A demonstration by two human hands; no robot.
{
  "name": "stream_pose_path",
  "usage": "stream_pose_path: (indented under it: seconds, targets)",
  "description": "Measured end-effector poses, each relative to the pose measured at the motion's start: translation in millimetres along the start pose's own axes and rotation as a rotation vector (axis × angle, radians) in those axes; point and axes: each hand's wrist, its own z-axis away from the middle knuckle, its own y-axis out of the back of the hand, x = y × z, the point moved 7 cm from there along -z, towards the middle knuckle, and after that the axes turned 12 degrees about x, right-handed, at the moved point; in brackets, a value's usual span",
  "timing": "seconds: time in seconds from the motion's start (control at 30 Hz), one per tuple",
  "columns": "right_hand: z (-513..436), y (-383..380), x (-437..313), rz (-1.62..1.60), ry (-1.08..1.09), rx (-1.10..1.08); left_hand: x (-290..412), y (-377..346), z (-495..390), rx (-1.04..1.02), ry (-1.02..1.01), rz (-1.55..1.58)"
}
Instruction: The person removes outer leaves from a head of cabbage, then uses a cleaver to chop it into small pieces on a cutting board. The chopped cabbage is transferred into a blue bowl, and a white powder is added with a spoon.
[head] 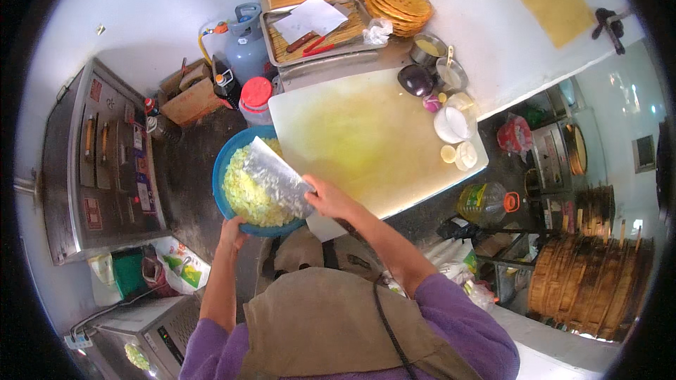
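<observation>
My left hand (pixel 232 233) grips the lower left rim of a blue plastic basin (pixel 217 169). Pale green and yellow chopped vegetable (pixel 237 192) fills much of the basin. My right hand (pixel 330 198) is closed on the right end of a broad, flat metal blade (pixel 280 177), probably a cleaver or scraper, tilted over the basin with wet bits stuck to it. Its handle is hidden in my fingers. Right of the basin lies a large white cutting board (pixel 369 132) with a yellow-green wet stain.
Bowls, including a white one (pixel 453 122), line the board's right edge. Behind the board is a metal tray (pixel 272 55) with a knife and red tongs. A red-lidded jar (pixel 256 94) and a gas cylinder (pixel 245 47) stand behind the basin. An oil jug (pixel 483 203) is at the right.
</observation>
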Motion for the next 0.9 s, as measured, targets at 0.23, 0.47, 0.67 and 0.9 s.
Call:
stream_pose_path:
  seconds: [0.23,0.47,0.67,0.9]
  targets:
    - [79.8,93.7,48.5,-0.406,-0.303,0.628,-13.6,9.5,-4.4,-0.047,0.063,-0.024]
    - [207.1,144.2,73.7,-0.405,-0.327,1.202,-27.9,14.0,-24.4,-0.024,0.120,0.128]
    - [193.5,116.3,96.6,-0.546,-0.441,1.383,-20.6,12.6,-34.8,-0.071,0.168,0.111]
    - [93.7,140.6,82.9,-0.431,-0.351,1.462,-4.9,16.6,-37.9,-0.060,0.093,0.101]
